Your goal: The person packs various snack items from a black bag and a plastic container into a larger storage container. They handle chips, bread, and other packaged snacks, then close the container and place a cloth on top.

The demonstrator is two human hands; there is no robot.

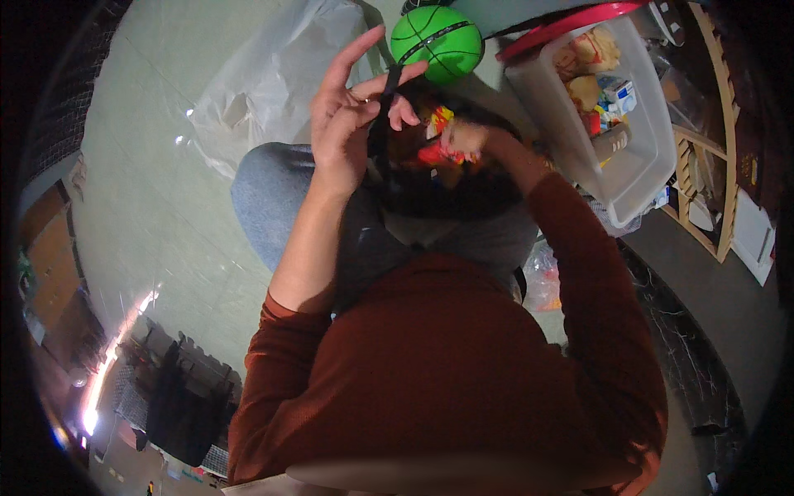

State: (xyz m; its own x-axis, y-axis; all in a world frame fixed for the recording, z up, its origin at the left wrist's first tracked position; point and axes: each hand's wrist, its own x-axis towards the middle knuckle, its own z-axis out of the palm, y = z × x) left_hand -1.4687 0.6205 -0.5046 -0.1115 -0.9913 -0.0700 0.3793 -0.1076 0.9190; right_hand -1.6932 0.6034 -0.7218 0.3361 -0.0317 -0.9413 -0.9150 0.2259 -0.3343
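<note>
My left hand [344,115] is raised at the upper middle, its thumb and a finger around a black strap [391,87] at the rim of a dark bag [484,198]. The bag lies open before my bent legs. Inside it my right hand [465,139] is among red and yellow wrapped packets [441,118]; the hand is blurred, and whether it grips one cannot be told. A few more fingertips show beside the strap, and whose they are is unclear. The bag's bottom is in deep shadow.
Beyond the bag lies a green ball [437,43] with black lines. A translucent plastic bin [639,142] holding packages stands at the right, near a wooden rack [722,161]. White plastic sheeting [273,68] spreads at the upper left. A clear bag [543,279] lies beside my right arm.
</note>
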